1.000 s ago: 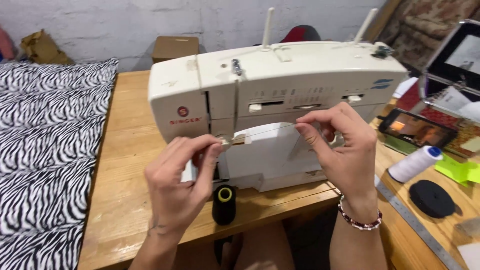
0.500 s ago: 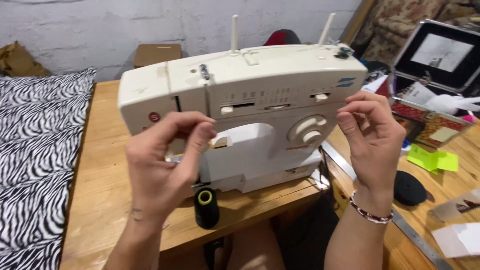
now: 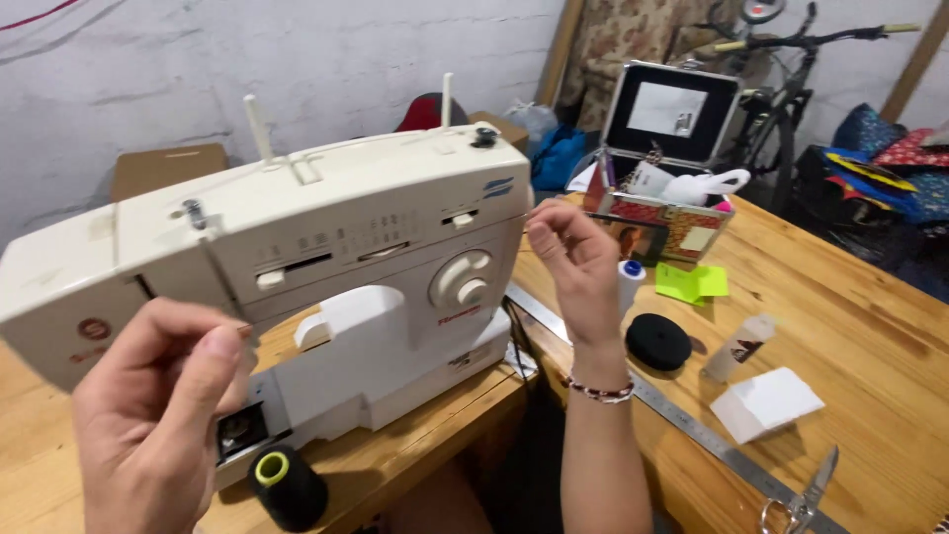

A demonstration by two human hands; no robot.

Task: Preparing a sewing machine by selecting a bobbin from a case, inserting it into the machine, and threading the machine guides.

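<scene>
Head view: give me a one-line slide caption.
Both hands, left hand and right hand, raised with pinched fingers before a cream sewing machine on a wooden table.

Cream sewing machine (image 3: 326,247) upright on wooden table, thin thread (image 3: 395,259) stretched taut across its front.

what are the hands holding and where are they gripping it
Both hands are pinched shut in front of the sewing machine. The left hand and right hand seem to pinch a thin thread, too fine to make out, so the grip points cannot be told.
</scene>
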